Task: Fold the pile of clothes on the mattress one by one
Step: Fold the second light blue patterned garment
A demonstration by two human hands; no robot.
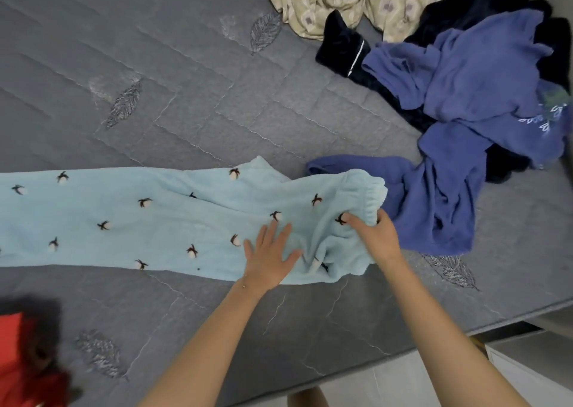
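The right hand (376, 236) pinches the gathered elastic waistband (369, 195) of the pale blue fleece trousers (148, 220), thumb on top and fingers curled into the bunched cloth. The left hand (269, 256) lies flat and spread on the fabric just beside it, holding nothing. The trousers, dotted with small dark-and-white motifs, stretch leftward across the grey quilted mattress (186, 81), the legs apparently laid one over the other, and run out of view at the left edge. Their waist end lies right against the heap of unfolded clothes (465, 96) on the right, a periwinkle garment draped over a dark navy one. The step in hand looks like smoothing and squaring this garment before its first crosswise fold, since the waist end is rumpled. The next move probably calls for pulling the waistband flat, then carrying it over toward the leg ends with the edges kept aligned. A beige patterned sheet (341, 0) lies crumpled beyond, and something red (18, 360) sits blurred at the near left.
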